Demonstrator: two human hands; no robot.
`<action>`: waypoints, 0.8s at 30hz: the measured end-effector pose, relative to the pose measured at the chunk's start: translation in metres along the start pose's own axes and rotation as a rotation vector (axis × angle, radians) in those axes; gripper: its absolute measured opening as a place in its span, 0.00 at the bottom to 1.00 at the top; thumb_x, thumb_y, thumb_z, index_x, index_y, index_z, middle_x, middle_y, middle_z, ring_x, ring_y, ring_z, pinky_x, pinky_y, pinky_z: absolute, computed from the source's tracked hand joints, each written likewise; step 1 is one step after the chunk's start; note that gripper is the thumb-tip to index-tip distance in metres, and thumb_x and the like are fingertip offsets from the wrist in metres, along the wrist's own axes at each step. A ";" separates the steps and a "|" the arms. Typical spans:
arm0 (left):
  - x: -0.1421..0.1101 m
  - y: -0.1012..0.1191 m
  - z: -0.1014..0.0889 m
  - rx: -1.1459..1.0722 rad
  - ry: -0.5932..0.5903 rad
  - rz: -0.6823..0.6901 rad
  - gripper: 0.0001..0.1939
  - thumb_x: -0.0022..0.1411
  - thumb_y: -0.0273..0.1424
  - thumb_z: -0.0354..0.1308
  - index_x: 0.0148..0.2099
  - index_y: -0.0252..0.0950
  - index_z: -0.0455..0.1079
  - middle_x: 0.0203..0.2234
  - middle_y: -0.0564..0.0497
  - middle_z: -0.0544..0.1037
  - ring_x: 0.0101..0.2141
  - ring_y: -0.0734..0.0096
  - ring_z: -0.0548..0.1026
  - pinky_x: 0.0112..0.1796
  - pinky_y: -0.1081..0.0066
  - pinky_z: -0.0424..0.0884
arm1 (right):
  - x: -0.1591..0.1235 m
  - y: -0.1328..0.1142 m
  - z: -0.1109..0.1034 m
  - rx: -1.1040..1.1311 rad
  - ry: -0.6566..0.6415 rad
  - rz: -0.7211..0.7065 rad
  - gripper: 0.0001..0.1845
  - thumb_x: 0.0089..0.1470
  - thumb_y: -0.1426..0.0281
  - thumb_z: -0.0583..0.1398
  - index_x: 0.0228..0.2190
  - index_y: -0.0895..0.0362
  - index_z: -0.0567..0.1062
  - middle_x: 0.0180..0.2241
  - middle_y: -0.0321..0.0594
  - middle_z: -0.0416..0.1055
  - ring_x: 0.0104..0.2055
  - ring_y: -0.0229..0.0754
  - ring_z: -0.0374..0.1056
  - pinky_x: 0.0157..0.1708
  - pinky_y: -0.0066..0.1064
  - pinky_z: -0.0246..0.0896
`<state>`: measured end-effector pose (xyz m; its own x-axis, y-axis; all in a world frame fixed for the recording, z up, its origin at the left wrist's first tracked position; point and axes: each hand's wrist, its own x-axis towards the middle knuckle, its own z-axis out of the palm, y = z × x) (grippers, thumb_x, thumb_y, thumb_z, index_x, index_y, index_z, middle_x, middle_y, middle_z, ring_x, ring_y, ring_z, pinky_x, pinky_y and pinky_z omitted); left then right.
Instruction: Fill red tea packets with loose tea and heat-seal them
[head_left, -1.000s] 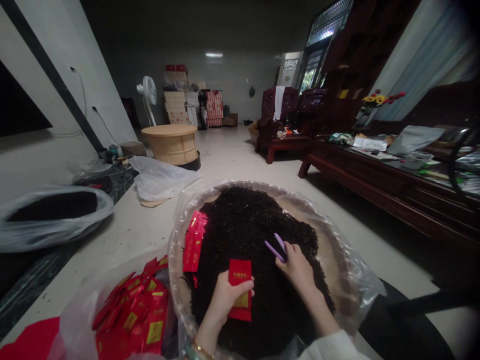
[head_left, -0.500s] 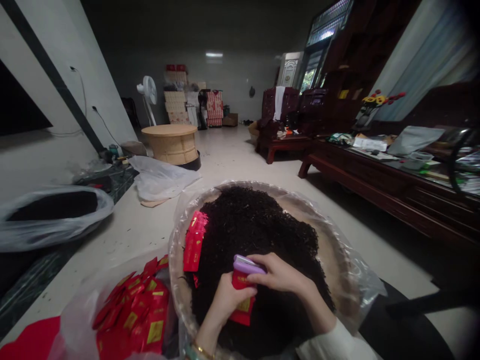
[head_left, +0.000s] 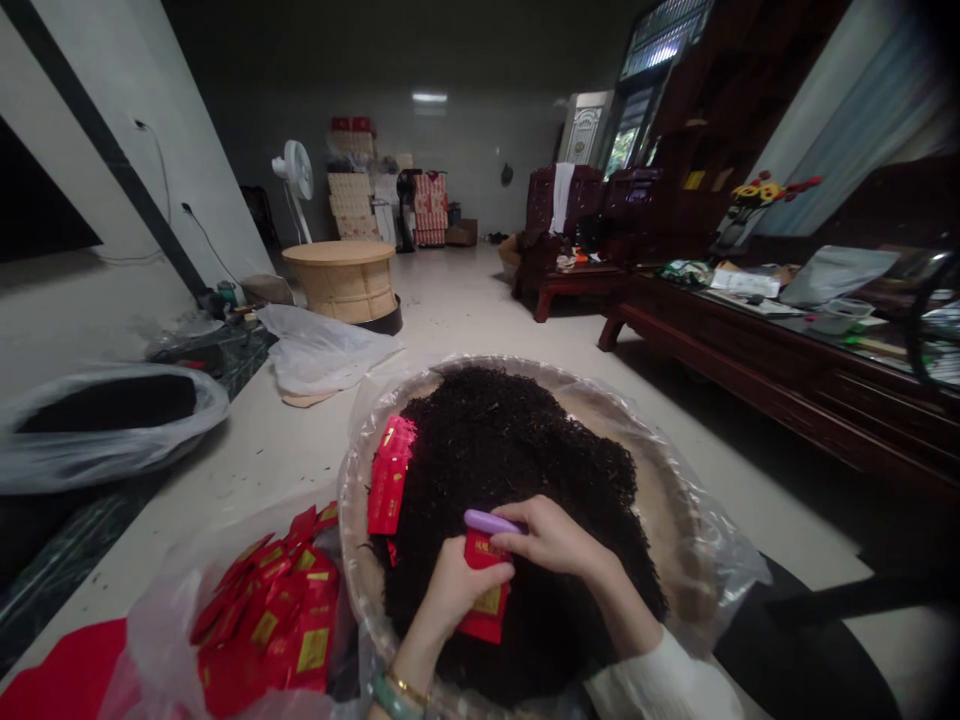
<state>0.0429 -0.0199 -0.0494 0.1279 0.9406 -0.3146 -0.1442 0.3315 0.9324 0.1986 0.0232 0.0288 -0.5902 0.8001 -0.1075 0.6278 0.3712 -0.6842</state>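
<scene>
Head camera shows the left hand [head_left: 459, 590] closed on a small red packet [head_left: 486, 605], and the right hand [head_left: 551, 537] holding a purple plastic tool [head_left: 487, 521] at the packet's top. The packet looks thin, light and soft, so it is best held by its edges. Below lie dark tea leaves [head_left: 510, 440] in a round basket [head_left: 349, 570]. More red packets [head_left: 289, 625] sit in a clear bag [head_left: 157, 640] beside it.

From my screen this reads as a home, a big living room: dark carved wooden armchairs [head_left: 562, 205] at the far end, a long low wooden table [head_left: 720, 345] down the right side with papers [head_left: 742, 282] and a vase of flowers [head_left: 757, 195], curtains [head_left: 847, 120] behind it. Standing fan [head_left: 298, 170] near the left wall, tiled floor [head_left: 465, 310]. Stacked cartons [head_left: 349, 205] against the back wall, so part storage too.
</scene>
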 end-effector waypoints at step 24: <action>-0.023 0.013 0.008 -0.279 0.018 -0.115 0.39 0.42 0.66 0.52 0.29 0.31 0.74 0.18 0.46 0.78 0.20 0.65 0.76 0.26 0.69 0.70 | -0.013 -0.002 0.007 0.084 0.020 -0.023 0.17 0.56 0.59 0.57 0.36 0.58 0.78 0.25 0.34 0.74 0.25 0.37 0.62 0.25 0.25 0.50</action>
<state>0.0458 -0.0375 -0.0288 0.1422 0.8962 -0.4203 -0.3942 0.4408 0.8064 0.2014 0.0086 0.0261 -0.5934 0.8012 -0.0776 0.5688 0.3492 -0.7447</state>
